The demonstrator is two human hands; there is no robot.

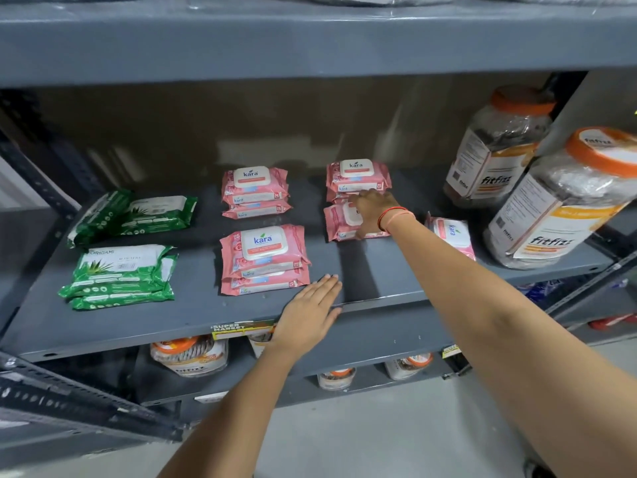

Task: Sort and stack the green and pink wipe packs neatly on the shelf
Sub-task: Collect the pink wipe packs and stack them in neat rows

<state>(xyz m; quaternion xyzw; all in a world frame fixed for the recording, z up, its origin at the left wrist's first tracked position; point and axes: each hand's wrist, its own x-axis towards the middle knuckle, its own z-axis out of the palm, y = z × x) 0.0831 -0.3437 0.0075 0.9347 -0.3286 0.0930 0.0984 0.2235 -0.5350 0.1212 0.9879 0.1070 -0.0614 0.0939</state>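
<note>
Green wipe packs lie on the grey shelf (193, 315) at the left: a front stack (120, 276) and a back pair (138, 213), one tilted. Pink packs form a back middle stack (255, 191), a front middle stack (263, 258) and a back right stack (356, 177). My right hand (374, 210) grips a single pink pack (339, 224) lying in front of the back right stack. Another pink pack (451, 234) lies alone further right. My left hand (310, 313) rests flat on the shelf's front edge, holding nothing.
Two large orange-lidded jars (496, 150) (565, 201) stand at the shelf's right end. An upper shelf (310, 39) overhangs. More jars (189, 353) sit on the lower shelf. A dark slotted upright (44, 188) runs along the left side.
</note>
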